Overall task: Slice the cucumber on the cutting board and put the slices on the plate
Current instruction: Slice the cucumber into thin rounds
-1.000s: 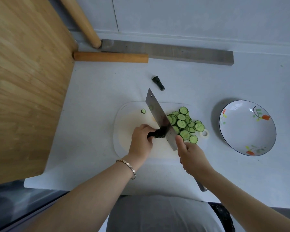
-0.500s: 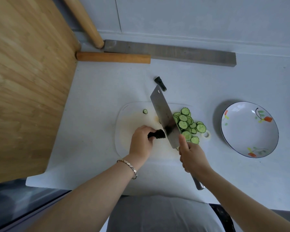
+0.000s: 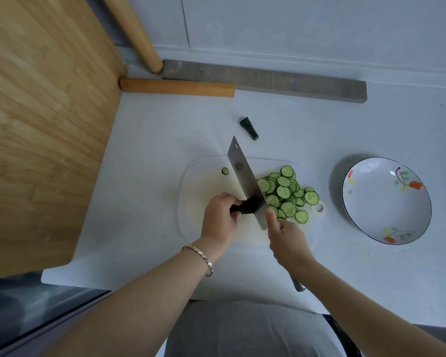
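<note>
Nearest you, a beaded bracelet (image 3: 200, 256) sits on your left wrist, and the butt of the knife handle (image 3: 298, 286) pokes out beneath your right forearm. Your right hand (image 3: 289, 240) is wrapped round that handle, fingers curled tight on it, with the forefinger laid straight along the near end of the blade. Your left hand (image 3: 220, 215) sits just left of it, fingers curled over the dark stub of cucumber (image 3: 247, 205) and pinning it to the white cutting board (image 3: 198, 186).

The knife (image 3: 245, 176) runs from near right to far left across the board, and its blade meets the right end of the stub, just beside your left fingertips. Right of the blade the cut slices (image 3: 285, 194) lie in an overlapping heap on the board, reaching its right edge. One small stray slice (image 3: 225, 171) lies left of the blade, toward the far edge.

The flowered plate (image 3: 386, 202) stands on the table (image 3: 152, 140) to the right, apart from the board. Farther off lies a dark cucumber end (image 3: 249, 128), then a wooden rod (image 3: 177, 87) and a grey bar (image 3: 281, 82) — with a big wooden board (image 3: 36, 124) at the left.
</note>
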The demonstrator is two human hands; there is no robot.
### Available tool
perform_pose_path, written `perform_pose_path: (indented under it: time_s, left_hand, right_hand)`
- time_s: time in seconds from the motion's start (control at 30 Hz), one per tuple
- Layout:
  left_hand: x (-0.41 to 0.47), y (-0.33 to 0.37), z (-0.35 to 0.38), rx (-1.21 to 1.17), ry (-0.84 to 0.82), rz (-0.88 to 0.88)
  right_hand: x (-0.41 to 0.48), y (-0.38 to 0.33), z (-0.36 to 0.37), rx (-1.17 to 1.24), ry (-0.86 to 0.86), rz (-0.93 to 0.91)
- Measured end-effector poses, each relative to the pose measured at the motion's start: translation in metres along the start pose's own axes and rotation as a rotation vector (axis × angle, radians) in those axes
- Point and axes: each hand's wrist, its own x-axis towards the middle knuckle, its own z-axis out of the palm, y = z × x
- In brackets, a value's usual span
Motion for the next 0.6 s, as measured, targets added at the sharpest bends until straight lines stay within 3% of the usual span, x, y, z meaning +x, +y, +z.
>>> perform_pose_path:
  time_s: [0.33,0.6]
  left_hand:
    - [0.005,0.003,-0.001,-0.037,-0.015,-0.034]
    - [0.005,0.002,0.001,-0.019,0.0,-0.015]
  right_hand:
    - [0.007,0.008,-0.012,0.093,0.038,0.028]
    - [-0.006,0.003,-0.017,0.001,0.019,-0.037]
